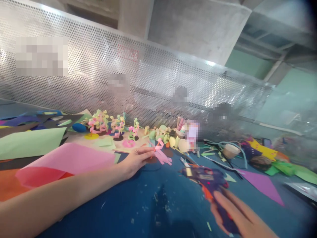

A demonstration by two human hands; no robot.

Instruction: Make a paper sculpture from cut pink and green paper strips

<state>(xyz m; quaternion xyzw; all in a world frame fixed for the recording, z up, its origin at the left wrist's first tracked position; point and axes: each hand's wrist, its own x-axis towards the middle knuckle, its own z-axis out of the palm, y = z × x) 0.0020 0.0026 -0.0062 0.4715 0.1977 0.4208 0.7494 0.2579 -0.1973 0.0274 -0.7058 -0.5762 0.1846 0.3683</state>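
Note:
Between the fingertips of my left hand (140,158) is a small pink felt flamingo (162,154), held a little above the blue table (138,201). My right hand (235,211) is wrapped round the handle of a dark blue glue gun (208,177) with an orange trigger. The gun's nozzle points left, toward the flamingo but apart from it. Motion blurs the gun and the right hand somewhat. Behind the flamingo, several small pink and green felt figures (99,122) stand in a row.
Pink felt sheet (71,160) and green felt sheet (32,142) lie at left. A purple felt piece (262,185), a small cup (231,150) and cords are at right. A perforated metal screen (148,82) runs along the back. Small scraps dot the table.

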